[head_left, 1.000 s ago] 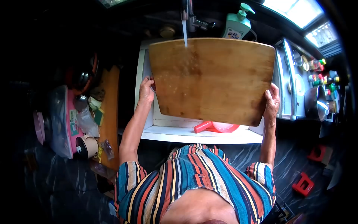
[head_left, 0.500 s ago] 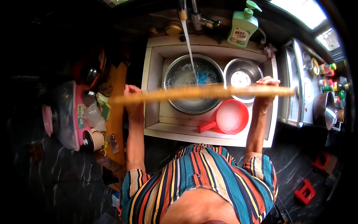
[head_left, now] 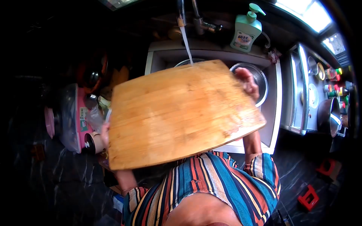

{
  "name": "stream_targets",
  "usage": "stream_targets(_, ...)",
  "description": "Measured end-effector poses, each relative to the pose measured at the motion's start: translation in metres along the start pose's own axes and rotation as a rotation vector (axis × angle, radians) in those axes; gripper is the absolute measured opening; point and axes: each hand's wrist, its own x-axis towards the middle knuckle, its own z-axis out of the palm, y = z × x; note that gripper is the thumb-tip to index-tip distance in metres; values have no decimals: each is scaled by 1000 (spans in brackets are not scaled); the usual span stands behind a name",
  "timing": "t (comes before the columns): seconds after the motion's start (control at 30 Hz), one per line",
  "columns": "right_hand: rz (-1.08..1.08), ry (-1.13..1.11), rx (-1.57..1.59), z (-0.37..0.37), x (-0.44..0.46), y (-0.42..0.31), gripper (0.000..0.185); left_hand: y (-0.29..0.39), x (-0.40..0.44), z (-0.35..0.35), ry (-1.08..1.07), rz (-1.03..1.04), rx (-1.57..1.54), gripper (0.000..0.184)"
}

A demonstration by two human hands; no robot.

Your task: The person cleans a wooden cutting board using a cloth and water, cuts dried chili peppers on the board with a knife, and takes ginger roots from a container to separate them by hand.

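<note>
A wide wooden cutting board (head_left: pixel 177 113) hangs over the sink (head_left: pixel 277 124), its broad face turned up toward me. My left hand (head_left: pixel 105 133) grips its left edge, most of the fingers hidden by the wood. At the right edge, my right hand (head_left: pixel 247 83) holds the board, slightly blurred. Water from the faucet (head_left: pixel 181 20) falls toward the board's far edge. Behind that edge only the rim of a large metal basin (head_left: pixel 188 61) shows. Beside my right hand, a smaller metal bowl (head_left: pixel 263 84) sits in the sink, partly covered.
A green pump bottle (head_left: pixel 246 35) stands on the sink's back ledge. To the right, a metal counter (head_left: pixel 298 94) carries a dark pot (head_left: pixel 328 116) and several bottles. On the left are a pink-rimmed container (head_left: pixel 71 116) and a small beige pot (head_left: pixel 96 141). A red stool (head_left: pixel 309 197) is on the floor.
The cutting board has tipped from edge-on to broad face up and come nearer to me. It now hides the red dipper and most of the basin. My left hand has moved left and toward my body.
</note>
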Motion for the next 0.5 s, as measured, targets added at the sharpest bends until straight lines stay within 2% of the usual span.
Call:
stream_targets(0.03, 73, -247, 290, 20, -2, 13, 46, 9, -13, 1, -47, 67, -19, 39)
stream_targets(0.07, 186, -255, 266, 26, -11, 18, 49, 20, -18, -19, -325, 234, 35, 36)
stream_targets(0.1, 300, -263, 243, 32, -19, 22, 53, 31, -21, -34, -205, 326, 23, 31)
stream_targets(0.13, 426, -115, 48, 24, -25, 32, 55, 42, -34, -34, -81, 415, 13, 26)
stream_targets(0.17, 573, 21, -120, 16, -31, 42, 57, 50, -51, -26, -71, 539, 115, 23)
stream_targets(0.2, 576, 21, -118, 4, -33, 63, 57, 57, -65, -18, -63, 664, 219, 20)
stream_targets(0.27, 642, -142, -12, -20, -37, 104, 55, 76, -81, -22, -184, 689, 220, 19)
stream_targets(0.3, 643, -148, -11, -31, -30, 120, 55, 78, -91, -13, -103, 714, 222, 12)
stream_targets(0.37, 856, -240, -91, -33, -1, 132, 55, 69, -109, 17, -89, 790, 240, 7)
stream_targets(0.4, 731, -249, -478, -31, 18, 117, 55, 65, -114, 26, -79, 860, 259, 3)
stream_targets(0.43, 357, -144, -943, -50, 44, 132, 54, 64, -118, 29, -236, 876, 325, 8)
stream_targets(0.47, 29, -86, -1261, -39, 70, 115, 58, 63, -118, 30, -235, 875, 325, 8)
stream_targets(0.5, -200, 2, -1311, -33, 97, 106, 62, 64, -117, 33, -385, 872, 326, 9)
